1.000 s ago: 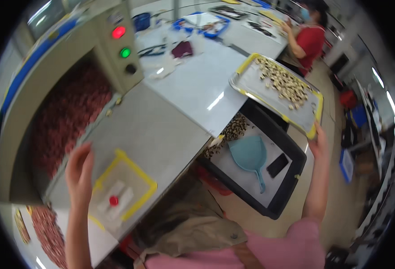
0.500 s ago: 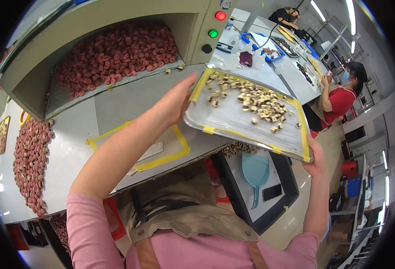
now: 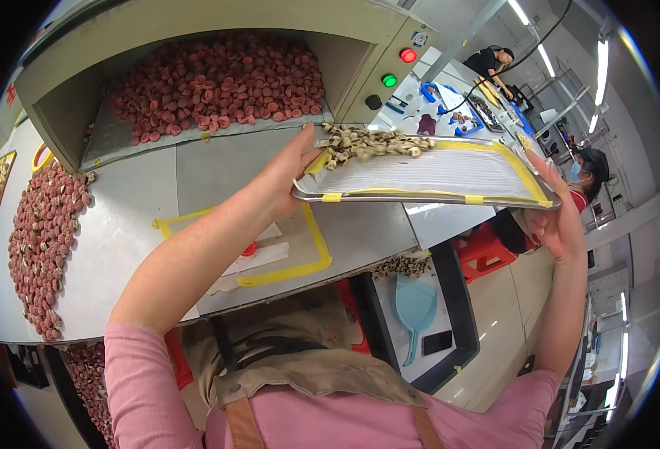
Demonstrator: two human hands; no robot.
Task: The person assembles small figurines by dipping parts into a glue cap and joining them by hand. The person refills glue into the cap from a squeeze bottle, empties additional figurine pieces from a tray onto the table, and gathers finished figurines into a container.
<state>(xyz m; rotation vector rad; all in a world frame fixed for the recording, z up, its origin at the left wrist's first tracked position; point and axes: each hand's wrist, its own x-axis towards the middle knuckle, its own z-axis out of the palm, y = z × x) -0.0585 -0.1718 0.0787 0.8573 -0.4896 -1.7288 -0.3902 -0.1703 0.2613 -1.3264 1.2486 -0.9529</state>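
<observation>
A metal tray (image 3: 450, 173) edged with yellow tape hangs tilted in the air between my hands. My left hand (image 3: 294, 166) holds its left end and my right hand (image 3: 560, 209) grips its right end; some fingers of both are hidden behind the tray. Small cream-and-dark-brown pieces (image 3: 367, 142) are heaped along the tray's far left edge, slightly blurred. Beyond that edge is the wide opening of a beige machine (image 3: 367, 75), where many reddish round pieces (image 3: 218, 90) are piled on a grey belt.
More pink and cream round pieces (image 3: 42, 247) cover the table's left side. A yellow-taped rectangle (image 3: 317, 239) lies below my left forearm. Beneath the table edge, a black-framed bin (image 3: 461, 314) holds a blue dustpan (image 3: 414, 303) and a phone (image 3: 437, 343). A co-worker (image 3: 588, 176) sits at the right.
The tray has tilted further, its near side and right end raised. Its loose pieces have slid from the middle and right to the far left edge. My right hand has moved up and right.
</observation>
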